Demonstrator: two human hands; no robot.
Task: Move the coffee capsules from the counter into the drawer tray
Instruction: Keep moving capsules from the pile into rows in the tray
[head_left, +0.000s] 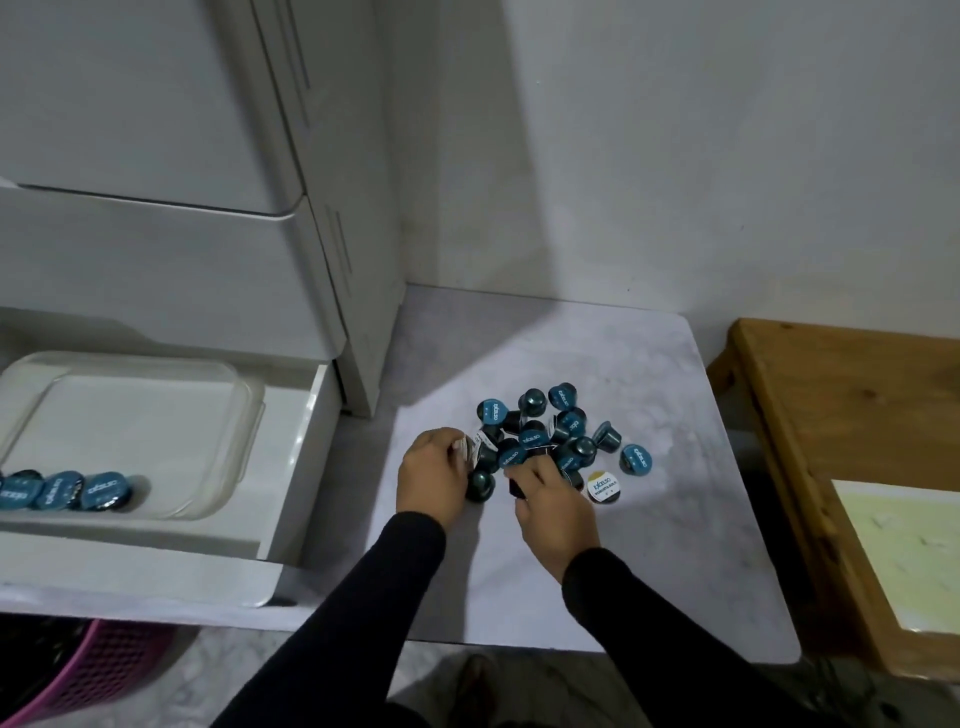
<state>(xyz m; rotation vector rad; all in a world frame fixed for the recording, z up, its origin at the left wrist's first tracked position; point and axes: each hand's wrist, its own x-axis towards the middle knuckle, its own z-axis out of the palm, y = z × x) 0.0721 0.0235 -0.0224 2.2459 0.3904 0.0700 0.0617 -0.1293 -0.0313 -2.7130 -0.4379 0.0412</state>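
Observation:
Several teal-lidded coffee capsules (550, 434) lie heaped on the pale marbled counter (649, 545), with one white-and-gold-lidded capsule (603, 487) at the heap's near right. My left hand (434, 475) curls around a capsule at the heap's left edge. My right hand (553, 506) pinches a dark capsule at the heap's near side. To the left, an open white drawer (306, 441) holds a clear plastic tray (228, 415); three teal capsules (65, 490) stand in a row along the tray's near edge.
A white drawer unit (208, 208) rises behind the open drawer. A wooden table (810, 415) with a pale sheet stands to the right of the counter. A pink basket (98, 670) sits below the drawer at the lower left.

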